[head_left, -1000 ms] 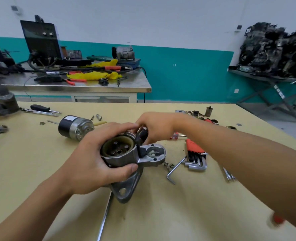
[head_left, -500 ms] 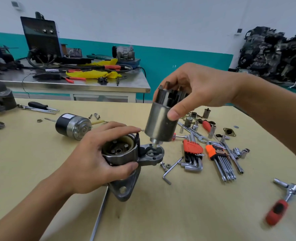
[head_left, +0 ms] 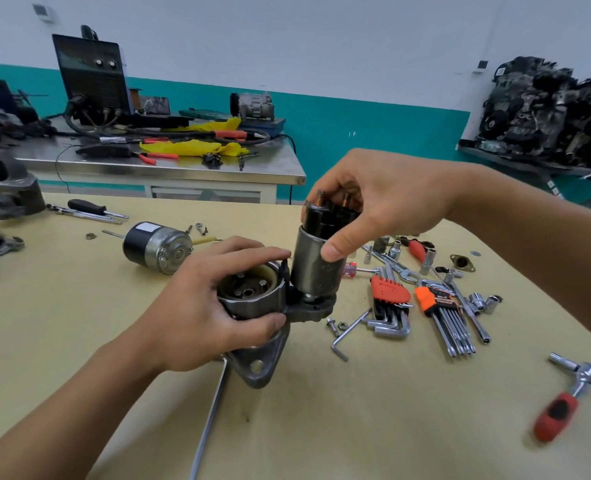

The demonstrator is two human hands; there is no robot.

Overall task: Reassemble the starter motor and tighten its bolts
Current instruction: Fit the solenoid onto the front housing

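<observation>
Yellow tabletop (head_left: 356,427): housing (head_left: 252,292) gripped by left hand (head_left: 214,306), solenoid (head_left: 313,268) clamped in right hand (head_left: 380,202); jam risked if seated tilted.

I get a bright, even picture. The light is diffuse and looks to fall from above, so shadows on the yellow surface (head_left: 322,427) are soft and faint. The steel surface (head_left: 183,171) at the back shows a pale sheen along its front edge. The teal wall band (head_left: 373,133) bows with wide-angle distortion. The starter housing (head_left: 252,294) is sharp at centre, and the red-handled ratchet (head_left: 557,415) at lower right is smeared by blur.
</observation>
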